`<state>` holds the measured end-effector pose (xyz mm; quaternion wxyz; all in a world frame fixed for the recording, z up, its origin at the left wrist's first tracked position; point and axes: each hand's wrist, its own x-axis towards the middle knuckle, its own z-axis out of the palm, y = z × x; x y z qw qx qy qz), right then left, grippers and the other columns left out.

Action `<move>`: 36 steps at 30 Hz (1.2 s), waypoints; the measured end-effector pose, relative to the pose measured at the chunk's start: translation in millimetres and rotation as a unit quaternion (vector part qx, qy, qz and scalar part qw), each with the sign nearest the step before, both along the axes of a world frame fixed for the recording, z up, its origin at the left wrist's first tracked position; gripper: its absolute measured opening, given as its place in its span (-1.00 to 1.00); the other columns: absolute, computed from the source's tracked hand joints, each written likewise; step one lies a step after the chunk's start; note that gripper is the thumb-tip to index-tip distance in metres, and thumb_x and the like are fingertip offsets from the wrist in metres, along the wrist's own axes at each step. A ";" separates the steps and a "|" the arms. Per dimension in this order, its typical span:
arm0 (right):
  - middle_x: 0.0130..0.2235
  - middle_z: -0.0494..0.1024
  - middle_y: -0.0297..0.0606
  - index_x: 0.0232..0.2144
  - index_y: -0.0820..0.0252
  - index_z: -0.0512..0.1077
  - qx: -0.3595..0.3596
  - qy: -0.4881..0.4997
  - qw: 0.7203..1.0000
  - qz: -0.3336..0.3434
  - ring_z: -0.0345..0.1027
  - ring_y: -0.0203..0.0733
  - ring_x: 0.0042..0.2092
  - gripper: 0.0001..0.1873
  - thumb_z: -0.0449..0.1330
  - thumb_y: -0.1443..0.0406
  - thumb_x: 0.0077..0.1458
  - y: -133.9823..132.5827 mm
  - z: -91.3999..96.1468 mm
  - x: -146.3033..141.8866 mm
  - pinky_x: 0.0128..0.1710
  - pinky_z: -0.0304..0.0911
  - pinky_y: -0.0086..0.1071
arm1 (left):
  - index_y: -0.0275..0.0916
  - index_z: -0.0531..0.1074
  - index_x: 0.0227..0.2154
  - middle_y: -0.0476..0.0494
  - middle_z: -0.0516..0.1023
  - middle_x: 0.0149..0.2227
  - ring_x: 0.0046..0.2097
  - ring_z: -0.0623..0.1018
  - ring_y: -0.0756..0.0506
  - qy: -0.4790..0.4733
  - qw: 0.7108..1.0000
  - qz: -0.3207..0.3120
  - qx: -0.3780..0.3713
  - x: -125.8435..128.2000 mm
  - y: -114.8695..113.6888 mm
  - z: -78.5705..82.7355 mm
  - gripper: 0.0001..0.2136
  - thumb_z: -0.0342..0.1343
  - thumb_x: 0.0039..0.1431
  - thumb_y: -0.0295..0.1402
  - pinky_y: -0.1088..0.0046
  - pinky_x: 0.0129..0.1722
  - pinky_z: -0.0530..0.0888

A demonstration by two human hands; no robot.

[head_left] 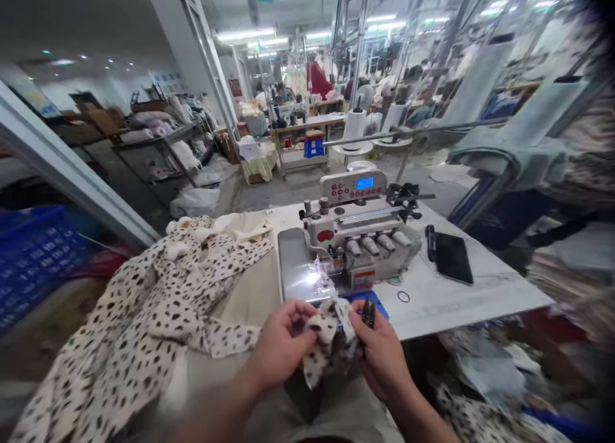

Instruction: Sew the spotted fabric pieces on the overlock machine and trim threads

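Observation:
Between my two hands, just in front of the sewing machine, is a small piece of spotted fabric (321,340), cream with dark spots. My left hand (283,340) pinches its left side between thumb and fingers. On the right side my right hand (382,350) grips the fabric's edge, and a pair of dark thread snips (369,313) also sits in that hand, blades pointing up. The overlock sewing machine (355,238) stands beyond my hands, its lamp lighting the metal plate (300,267). A large heap of matching spotted cloth (192,283) lies to the left of my hands.
A black phone (454,257) lies on the white table (485,299) at right, near a small dark ring (403,296). Thread cones (354,125) stand behind the machine. A blue basket (43,257) is at far left. Spotted fabric (485,417) lies low at right.

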<state>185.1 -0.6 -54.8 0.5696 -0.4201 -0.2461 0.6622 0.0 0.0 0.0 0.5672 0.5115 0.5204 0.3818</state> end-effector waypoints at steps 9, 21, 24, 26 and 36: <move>-0.30 0.36 -0.41 -0.09 0.09 0.37 0.172 -0.235 0.949 0.119 0.26 -0.21 -0.30 -0.46 0.43 0.30 -0.16 -9.4 12.0 -5.2 -0.28 0.20 -0.42 | -0.24 0.36 -0.01 0.04 0.46 -0.41 -0.48 0.40 0.07 0.089 0.988 -0.124 0.034 -52.6 29.9 69.0 -0.61 0.16 0.05 -0.43 0.60 -0.51 0.28; -0.38 0.33 -0.33 -0.53 0.21 0.44 0.162 -0.106 0.962 0.194 0.20 -0.23 -0.32 -0.88 0.28 0.31 0.01 -6.2 19.8 -5.3 -0.31 0.14 -0.41 | -0.22 0.57 -0.19 -0.01 0.64 -0.38 -0.34 0.58 -0.02 0.434 0.820 -0.285 0.241 -71.7 131.2 141.8 -0.69 0.35 0.00 -0.21 0.55 -0.33 0.41; -0.39 0.44 -0.32 -0.34 0.22 0.54 0.060 -0.010 0.983 0.172 0.23 -0.25 -0.36 -0.74 0.39 0.16 0.00 -6.3 7.1 -4.8 -0.33 0.17 -0.40 | -0.19 0.58 -0.25 0.05 0.62 -0.41 -0.35 0.56 -0.01 0.478 0.789 -0.245 0.297 -60.4 163.7 127.0 -0.71 0.40 -0.06 -0.23 0.56 -0.34 0.40; -0.33 0.51 -0.28 -0.26 0.22 0.56 0.030 -0.002 0.987 0.155 0.28 -0.24 -0.34 -0.65 0.44 0.12 -0.04 -5.0 0.0 -4.4 -0.31 0.21 -0.40 | -0.19 0.58 -0.32 0.03 0.59 -0.41 -0.34 0.55 -0.03 0.496 0.779 -0.209 0.322 -49.9 171.5 108.1 -0.73 0.44 -0.12 -0.28 0.52 -0.31 0.40; -0.42 0.42 -0.39 -0.35 0.18 0.45 0.069 -0.071 0.984 0.148 0.21 -0.29 -0.40 -0.67 0.40 0.08 0.04 -3.8 -16.7 3.7 -0.38 0.16 -0.45 | -0.20 0.50 -0.31 -0.17 0.54 -0.23 -0.12 0.52 -0.18 0.459 0.793 -0.049 0.398 -14.6 58.4 32.5 -0.85 0.19 0.21 -0.23 0.20 -0.08 0.49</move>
